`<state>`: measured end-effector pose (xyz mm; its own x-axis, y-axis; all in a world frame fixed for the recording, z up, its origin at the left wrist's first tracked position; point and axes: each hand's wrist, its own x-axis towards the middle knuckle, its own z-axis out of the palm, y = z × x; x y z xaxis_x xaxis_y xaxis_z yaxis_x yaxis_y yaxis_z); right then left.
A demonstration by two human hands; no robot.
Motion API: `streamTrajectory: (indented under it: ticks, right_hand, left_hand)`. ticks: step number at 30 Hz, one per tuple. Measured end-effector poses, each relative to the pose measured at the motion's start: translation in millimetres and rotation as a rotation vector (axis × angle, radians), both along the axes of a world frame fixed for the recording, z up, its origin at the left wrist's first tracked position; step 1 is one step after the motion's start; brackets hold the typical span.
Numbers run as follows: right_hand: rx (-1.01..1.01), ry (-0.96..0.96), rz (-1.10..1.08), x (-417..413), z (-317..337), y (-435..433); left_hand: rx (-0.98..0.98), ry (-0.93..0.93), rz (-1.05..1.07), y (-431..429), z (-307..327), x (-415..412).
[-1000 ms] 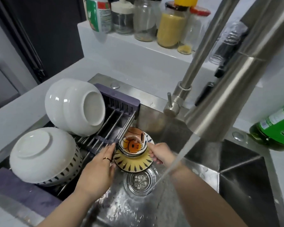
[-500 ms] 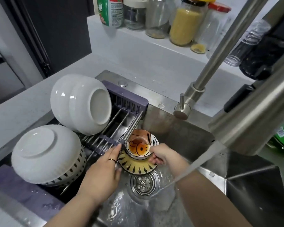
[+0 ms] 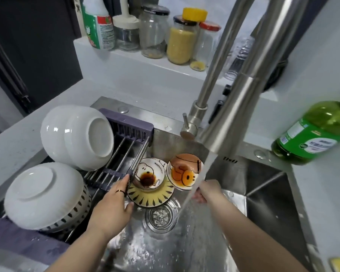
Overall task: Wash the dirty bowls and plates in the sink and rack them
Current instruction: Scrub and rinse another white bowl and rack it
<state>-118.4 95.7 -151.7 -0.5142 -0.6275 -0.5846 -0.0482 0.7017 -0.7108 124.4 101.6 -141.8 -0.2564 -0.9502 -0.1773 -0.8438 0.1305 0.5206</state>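
Over the sink (image 3: 263,203) drain, an orange dish (image 3: 185,173) is held tilted into the water stream (image 3: 197,183), pinched at its lower rim by the right hand (image 3: 206,192). A yellow plate (image 3: 151,200) carrying a sauce-stained dish (image 3: 148,175) is gripped at its edge by the left hand (image 3: 112,207). Wet rims are judged slippery; the stacked dish could slide off if the plate is tipped

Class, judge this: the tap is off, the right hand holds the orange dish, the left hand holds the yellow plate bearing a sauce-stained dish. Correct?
No: the tap is running, not off; the head view shows water streaming from it. The right hand does hold the orange dish, the left hand the yellow plate bearing the sauce-stained dish.
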Motion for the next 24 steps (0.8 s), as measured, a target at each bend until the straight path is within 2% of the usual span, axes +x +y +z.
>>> streamTrajectory:
  ticks: [2, 4, 6, 10, 12, 14, 16, 19, 20, 22, 24]
  right_hand:
    - [-0.026, 0.115, -0.055, -11, 8, 22]
    - [-0.014, 0.34, -0.016, -20, 16, 46]
    - [0.037, 0.633, 0.084, -24, 30, 73]
    - [0.165, 1.057, 0.351, -32, 52, 111]
    - [0.114, 1.251, 0.416, -36, 56, 129]
    - [-0.027, 1.292, 0.416, -42, 60, 144]
    - [-0.071, 1.277, 0.429, -50, 57, 156]
    - [0.087, 1.356, 0.503, -40, 77, 167]
    - [0.166, 1.328, 0.441, -38, 85, 166]
    - [0.226, 1.096, 0.309, -38, 89, 168]
    - [0.077, 0.829, 0.133, -44, 91, 173]
  left_hand:
    - [0.01, 0.01, -0.004, 2, 3, 0]
    - [0.011, 0.002, 0.006, 2, 6, -1]
    - [0.01, -0.004, 0.005, 3, 9, -2]
    - [0.013, 0.005, 0.0, 5, 9, -2]
    - [0.012, 0.009, -0.004, 5, 8, -2]
    - [0.019, 0.039, 0.007, 4, 8, -1]
    - [0.016, 0.053, 0.006, 5, 8, 0]
    - [-0.02, 0.023, -0.023, 8, 9, 1]
    - [-0.046, 0.012, -0.026, 10, 12, 2]
    - [-0.146, 0.044, -0.036, 16, 21, 1]
    - [-0.253, 0.169, -0.065, 31, 34, -6]
